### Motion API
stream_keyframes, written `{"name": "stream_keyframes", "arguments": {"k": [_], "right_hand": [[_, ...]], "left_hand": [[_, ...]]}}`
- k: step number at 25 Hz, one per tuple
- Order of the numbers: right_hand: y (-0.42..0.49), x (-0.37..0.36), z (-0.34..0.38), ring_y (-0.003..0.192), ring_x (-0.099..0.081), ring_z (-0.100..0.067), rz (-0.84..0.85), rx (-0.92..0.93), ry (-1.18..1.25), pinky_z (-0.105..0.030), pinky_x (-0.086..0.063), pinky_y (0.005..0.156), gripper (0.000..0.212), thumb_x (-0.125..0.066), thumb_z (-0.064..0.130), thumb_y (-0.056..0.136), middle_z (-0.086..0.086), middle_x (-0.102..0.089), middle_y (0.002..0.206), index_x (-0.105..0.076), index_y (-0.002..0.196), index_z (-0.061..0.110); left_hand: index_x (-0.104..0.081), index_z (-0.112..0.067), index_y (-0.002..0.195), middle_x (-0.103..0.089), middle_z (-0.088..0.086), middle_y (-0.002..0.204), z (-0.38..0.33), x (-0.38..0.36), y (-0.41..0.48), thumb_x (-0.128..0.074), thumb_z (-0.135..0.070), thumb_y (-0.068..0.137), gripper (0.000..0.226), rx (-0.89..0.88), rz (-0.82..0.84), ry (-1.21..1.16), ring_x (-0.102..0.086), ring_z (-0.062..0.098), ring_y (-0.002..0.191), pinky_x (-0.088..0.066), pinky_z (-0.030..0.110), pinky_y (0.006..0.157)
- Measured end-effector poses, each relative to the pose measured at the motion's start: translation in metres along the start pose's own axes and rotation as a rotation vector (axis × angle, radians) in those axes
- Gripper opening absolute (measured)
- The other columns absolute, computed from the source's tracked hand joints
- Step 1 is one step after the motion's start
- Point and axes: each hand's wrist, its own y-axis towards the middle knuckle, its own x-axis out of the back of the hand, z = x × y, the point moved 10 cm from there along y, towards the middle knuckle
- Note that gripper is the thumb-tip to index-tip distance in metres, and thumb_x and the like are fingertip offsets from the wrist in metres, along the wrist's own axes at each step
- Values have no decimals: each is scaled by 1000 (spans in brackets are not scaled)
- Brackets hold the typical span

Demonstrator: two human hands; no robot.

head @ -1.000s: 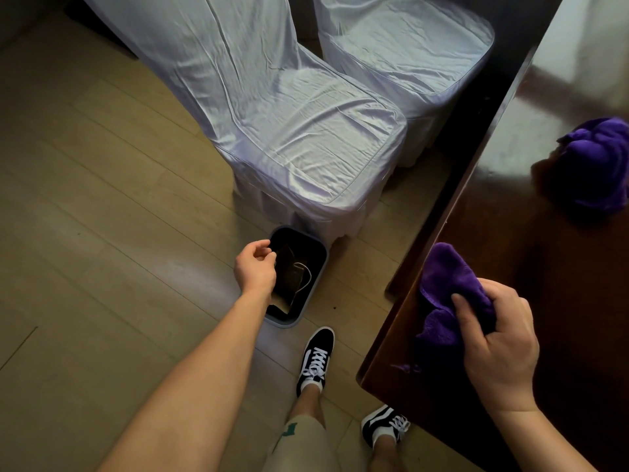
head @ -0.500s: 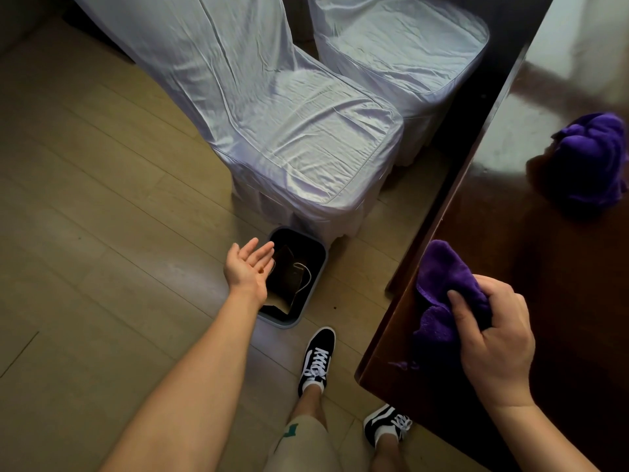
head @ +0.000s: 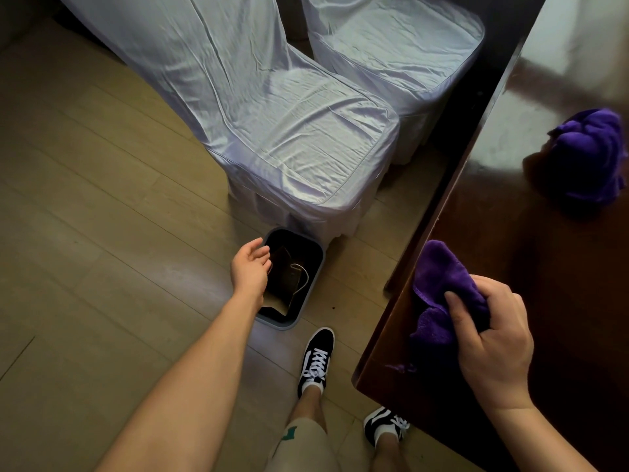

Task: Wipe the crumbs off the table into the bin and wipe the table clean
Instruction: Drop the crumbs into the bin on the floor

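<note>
Right hand (head: 490,338) grips soft, light purple microfiber cloth (head: 439,284) bunched at table (head: 578,301) edge; left hand (head: 250,270), loosely open and empty, hovers over bin (head: 308,287) at cloth's 9 o'clock.

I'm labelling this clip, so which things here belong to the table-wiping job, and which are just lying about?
Part of the job:
- purple cloth gripped by the right hand
- bin, left hand over it
- table

Lying about:
- second purple cloth
- two covered chairs
</note>
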Motion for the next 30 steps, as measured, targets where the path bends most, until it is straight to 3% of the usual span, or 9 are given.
{"name": "stream_keyframes", "arguments": {"k": [3,7,11,15,19,27,30], "right_hand": [[0,0,-1,88,-51,-15,-1,1,1,-22,-39,72,34,-53,42,93,6,-59,106,-60,112,15],[0,0,-1,89,-50,-13,-1,1,0,-19,-39,74,33,-53,41,93,6,-58,106,-59,112,15],[0,0,-2,89,-51,-13,-3,-3,3,-18,-39,75,34,-53,42,93,6,-58,106,-60,112,15],[-1,0,-2,90,-52,-14,-4,-1,8,-19,-40,75,33,-53,41,93,6,-59,106,-60,112,15],[0,0,-2,90,-54,-17,-6,-1,-3,-30,-44,74,33,-54,41,93,6,-59,107,-61,111,15],[0,-1,-4,90,-55,-19,16,-16,2,-32,-45,73,36,-53,43,92,-3,-65,106,-62,111,14],[1,-1,-3,88,-54,-17,31,-24,12,-24,-41,71,37,-52,46,92,-2,-65,105,-62,110,16]], "left_hand": [[-61,-18,115,-63,9,116,-2,3,6,-33,15,89,51,-42,-60,119,-61,17,111,-49,24,89],[-61,-16,121,-61,4,120,-5,1,11,-30,26,78,68,-67,-52,180,-59,11,112,-49,10,74],[-58,-9,126,-62,9,122,-11,2,7,-43,17,89,47,-65,-67,85,-59,16,115,-50,27,96],[-57,-7,127,-61,9,121,-11,0,3,-47,11,93,40,-46,-50,39,-59,17,113,-50,24,89],[-61,-10,122,-62,7,117,-9,-1,0,-46,14,90,42,-49,-39,96,-60,15,110,-51,21,81],[-66,-20,115,-66,3,114,-19,-11,-16,-55,3,83,41,-90,35,313,-61,15,106,-51,35,96],[-66,-24,111,-66,2,113,-26,-16,-28,-56,1,83,39,-95,58,321,-61,17,107,-51,40,97]]}}
